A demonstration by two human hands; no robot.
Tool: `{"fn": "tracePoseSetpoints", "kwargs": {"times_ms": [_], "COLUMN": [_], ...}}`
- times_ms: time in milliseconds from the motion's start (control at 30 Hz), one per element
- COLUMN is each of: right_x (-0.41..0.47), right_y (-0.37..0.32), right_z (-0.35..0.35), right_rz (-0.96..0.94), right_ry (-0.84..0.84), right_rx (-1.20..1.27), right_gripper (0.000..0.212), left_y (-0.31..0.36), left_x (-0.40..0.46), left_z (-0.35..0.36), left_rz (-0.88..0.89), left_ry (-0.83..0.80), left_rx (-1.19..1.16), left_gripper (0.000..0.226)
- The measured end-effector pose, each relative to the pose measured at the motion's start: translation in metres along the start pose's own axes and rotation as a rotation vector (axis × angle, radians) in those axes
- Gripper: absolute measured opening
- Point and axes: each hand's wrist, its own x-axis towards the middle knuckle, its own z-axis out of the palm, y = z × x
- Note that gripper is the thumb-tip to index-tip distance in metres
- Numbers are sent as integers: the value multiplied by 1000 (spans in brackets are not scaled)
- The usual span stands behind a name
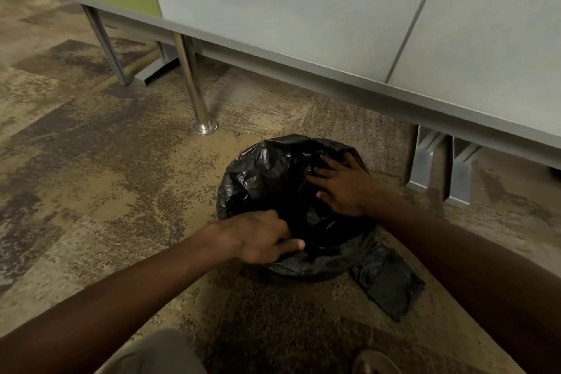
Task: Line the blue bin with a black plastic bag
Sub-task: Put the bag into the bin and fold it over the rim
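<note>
A black plastic bag (261, 179) is draped over a round bin on the carpet and covers it fully, so no blue of the bin shows. My left hand (261, 237) pinches the bag at the near left rim, fingers closed on the plastic. My right hand (343, 185) lies flat with spread fingers on the bag, pressing it down into the opening on the right side. A folded piece of black plastic (387, 281) lies on the floor just right of the bin.
A grey desk panel (303, 9) runs behind the bin. A chrome leg with a round foot (197, 94) stands to the left, and grey metal brackets (440, 167) to the right. Patterned carpet (91, 161) surrounds the bin. My knee (158, 355) is at the bottom.
</note>
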Motion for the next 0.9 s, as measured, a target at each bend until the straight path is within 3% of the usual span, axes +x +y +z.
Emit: {"fn": "tracePoseSetpoints", "kwargs": {"times_ms": [100,167,267,333,400,500,633,767,900], "right_x": [-5,-11,-20,-24,-27,-26,-20,-17,-13], "right_y": [-5,-4,-1,1,1,2,8,17,21], "right_z": [-14,-17,-12,-3,5,10,7,-1,-10], "right_rz": [3,83,318,494,598,577,563,567,567], "right_ry": [381,675,881,780,562,364,294,187,144], "right_rx": [272,420,468,508,601,675,734,873,1011], "right_gripper": [27,16,16,33,50,59,58,60,52], "left_y": [-6,-16,-40,-53,-64,-76,-87,-95,-104], "left_x": [2,4,10,15,23,29,31,36,43], "left_z": [-6,-11,-22,-30,-38,-47,-46,-42,-46], "left_rz": [-9,-56,-209,-327,-371,-338,-318,-369,-411], "left_ry": [169,372,633,634,598,573,558,579,498], "left_rx": [-71,-30,99,120,102,-33,-224,-413,-535], "left_gripper": [49,47,43,48,53,52,43,54,57]}}
